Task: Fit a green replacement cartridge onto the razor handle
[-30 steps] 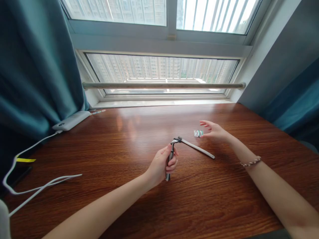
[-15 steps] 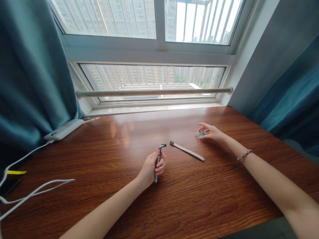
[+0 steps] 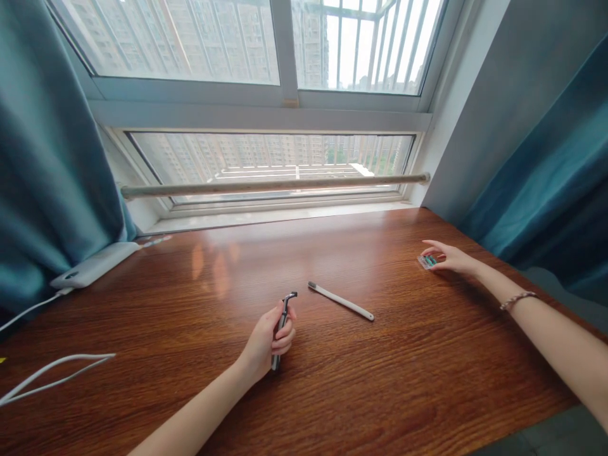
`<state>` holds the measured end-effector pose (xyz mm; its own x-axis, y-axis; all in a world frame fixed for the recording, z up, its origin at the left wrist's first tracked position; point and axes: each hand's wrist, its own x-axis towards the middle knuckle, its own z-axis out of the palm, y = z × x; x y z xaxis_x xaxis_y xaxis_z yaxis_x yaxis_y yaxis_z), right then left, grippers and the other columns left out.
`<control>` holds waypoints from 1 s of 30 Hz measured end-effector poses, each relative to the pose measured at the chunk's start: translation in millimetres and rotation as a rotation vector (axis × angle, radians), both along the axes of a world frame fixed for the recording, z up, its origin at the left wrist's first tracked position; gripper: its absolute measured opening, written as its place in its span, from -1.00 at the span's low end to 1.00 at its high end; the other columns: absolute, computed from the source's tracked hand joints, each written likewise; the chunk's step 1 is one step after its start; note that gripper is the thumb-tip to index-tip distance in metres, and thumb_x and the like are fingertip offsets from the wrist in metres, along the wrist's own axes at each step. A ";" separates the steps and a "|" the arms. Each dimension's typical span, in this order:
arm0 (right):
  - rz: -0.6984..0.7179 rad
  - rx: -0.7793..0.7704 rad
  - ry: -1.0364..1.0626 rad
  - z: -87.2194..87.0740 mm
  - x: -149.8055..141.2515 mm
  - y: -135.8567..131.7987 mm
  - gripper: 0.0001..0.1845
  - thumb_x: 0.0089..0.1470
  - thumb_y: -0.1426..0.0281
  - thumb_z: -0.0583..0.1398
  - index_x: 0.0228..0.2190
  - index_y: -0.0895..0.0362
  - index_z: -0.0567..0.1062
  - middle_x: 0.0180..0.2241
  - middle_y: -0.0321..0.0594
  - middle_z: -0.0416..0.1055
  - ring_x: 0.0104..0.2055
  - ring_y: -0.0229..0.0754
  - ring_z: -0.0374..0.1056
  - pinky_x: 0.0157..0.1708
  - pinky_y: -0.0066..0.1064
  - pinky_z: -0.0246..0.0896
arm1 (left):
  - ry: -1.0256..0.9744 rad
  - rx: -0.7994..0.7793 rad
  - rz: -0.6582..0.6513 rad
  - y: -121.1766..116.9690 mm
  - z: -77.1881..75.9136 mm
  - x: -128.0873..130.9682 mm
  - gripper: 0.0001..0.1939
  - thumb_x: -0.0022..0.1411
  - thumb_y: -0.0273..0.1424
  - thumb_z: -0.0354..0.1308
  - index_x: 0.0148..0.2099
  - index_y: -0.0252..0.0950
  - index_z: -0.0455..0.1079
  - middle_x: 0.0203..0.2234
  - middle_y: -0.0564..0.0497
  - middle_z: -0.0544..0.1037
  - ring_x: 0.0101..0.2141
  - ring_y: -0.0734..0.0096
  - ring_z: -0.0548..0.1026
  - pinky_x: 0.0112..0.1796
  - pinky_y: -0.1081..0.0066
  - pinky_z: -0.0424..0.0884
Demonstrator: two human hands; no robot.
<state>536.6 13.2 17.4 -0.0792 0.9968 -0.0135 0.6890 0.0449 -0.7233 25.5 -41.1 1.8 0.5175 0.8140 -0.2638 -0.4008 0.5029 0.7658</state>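
Observation:
My left hand (image 3: 272, 339) is wrapped round a dark and silver razor (image 3: 281, 337), held upright with its small head above my fingers. In my right hand (image 3: 449, 258), at the right side of the table, a small clear case (image 3: 427, 261) with teal pieces inside is gripped between thumb and fingers. The case is at or close to the tabletop; I cannot tell if it rests there. Between the two hands a white toothbrush (image 3: 341, 301) with dark bristles lies slantwise, nearer to the razor.
The brown wooden table (image 3: 380, 380) runs up to a window with a horizontal rail (image 3: 275, 188). At the left are a white power strip (image 3: 95, 265) and a looped white cable (image 3: 57, 373). Blue curtains (image 3: 52, 145) hang on both sides.
My right hand has carried the clear case to the right, away from the toothbrush and lower towards the table. The left hand keeps hold of the razor. The view has turned slightly right.

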 end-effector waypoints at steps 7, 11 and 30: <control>-0.008 -0.072 0.068 -3.8 4.7 -1.9 -0.03 -0.42 0.33 0.32 0.07 0.26 0.10 -0.17 0.07 0.38 -0.14 -0.03 0.32 -0.11 -0.23 0.17 | 0.010 -0.008 0.008 -2.0 1.0 1.2 -0.67 0.18 -0.13 -0.09 -0.37 -0.32 0.22 -0.79 0.25 -0.02 -0.77 0.72 -0.18 -0.77 0.67 -0.21; -0.016 -0.053 0.073 4.1 2.7 -3.5 -0.22 -0.38 0.41 0.29 -0.02 0.19 0.24 -0.17 0.06 0.38 -0.07 0.00 0.28 -0.10 -0.26 0.13 | 0.001 0.000 0.011 -3.2 0.3 1.6 -0.66 0.16 -0.10 -0.08 -0.39 -0.31 0.20 -0.80 0.24 -0.01 -0.78 0.72 -0.17 -0.77 0.67 -0.21; 0.052 0.100 -0.298 -14.0 -251.9 -80.0 -0.88 -0.10 0.34 0.09 -0.55 0.14 0.33 -0.50 -0.21 0.34 -0.44 -0.18 0.26 -0.42 -0.39 0.12 | -0.073 0.020 0.087 -7.1 -8.4 1.0 -0.66 0.13 -0.10 -0.03 -0.41 -0.31 0.19 -0.80 0.23 -0.02 -0.79 0.71 -0.15 -0.76 0.64 -0.23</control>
